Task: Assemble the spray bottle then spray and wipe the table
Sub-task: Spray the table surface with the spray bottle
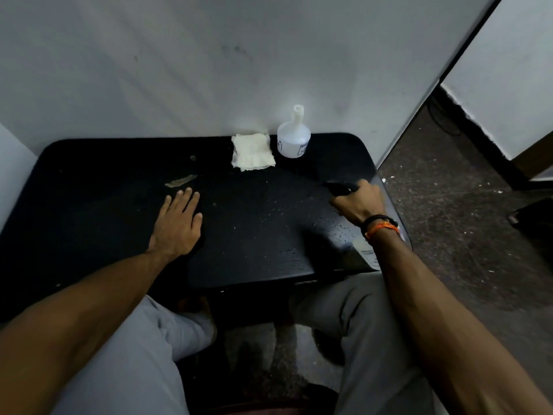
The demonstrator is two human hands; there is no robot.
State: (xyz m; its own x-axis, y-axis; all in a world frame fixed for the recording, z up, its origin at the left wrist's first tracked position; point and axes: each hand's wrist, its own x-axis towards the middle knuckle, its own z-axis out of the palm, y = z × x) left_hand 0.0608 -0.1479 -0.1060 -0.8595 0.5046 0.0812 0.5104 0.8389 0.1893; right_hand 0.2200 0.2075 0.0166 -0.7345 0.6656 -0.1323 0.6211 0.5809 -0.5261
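My right hand [359,202] grips the black trigger head [341,187] of a spray bottle, nozzle pointing left over the black table [104,181]. The bottle's pale body [369,254] with a label shows under my wrist at the table's right edge. Fine droplets lie on the table surface in front of the nozzle and near my right wrist. My left hand [179,223] lies flat on the table, fingers straight. A folded white cloth [253,151] sits at the back of the table, far from both hands.
A second white bottle [294,139] with an open neck and no head stands right of the cloth against the wall. A brownish smear [181,181] marks the table beyond my left fingers. The floor drops away on the right.
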